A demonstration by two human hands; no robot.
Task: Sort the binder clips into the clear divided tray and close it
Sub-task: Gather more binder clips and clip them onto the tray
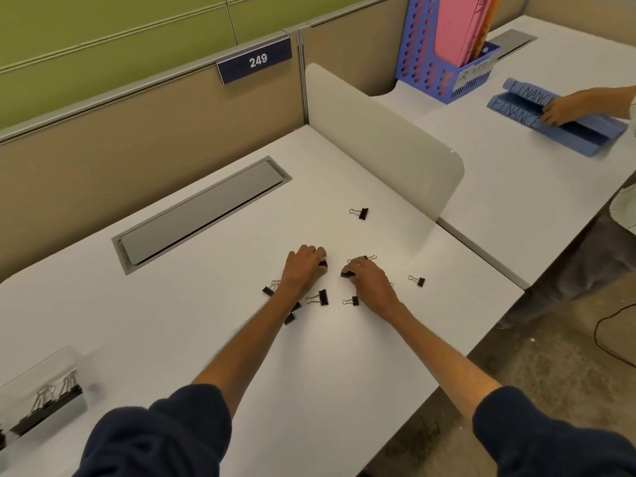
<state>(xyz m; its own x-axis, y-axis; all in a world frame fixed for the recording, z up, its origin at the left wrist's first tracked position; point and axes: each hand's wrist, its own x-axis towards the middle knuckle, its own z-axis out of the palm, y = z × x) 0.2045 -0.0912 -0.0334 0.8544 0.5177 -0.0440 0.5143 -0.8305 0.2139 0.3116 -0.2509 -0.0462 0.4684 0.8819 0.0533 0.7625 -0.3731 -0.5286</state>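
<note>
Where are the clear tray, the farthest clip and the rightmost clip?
clear tray [69, 407]: head view, its side wall.
farthest clip [363, 213]: head view, black body.
rightmost clip [420, 281]: head view, black body.

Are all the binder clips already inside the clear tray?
No, several binder clips lie loose on the desk around the left hand and right hand, away from the clear tray.

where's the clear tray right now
In the head view, the clear tray sits on the desk at its near left corner, left of the left sleeve.
</note>
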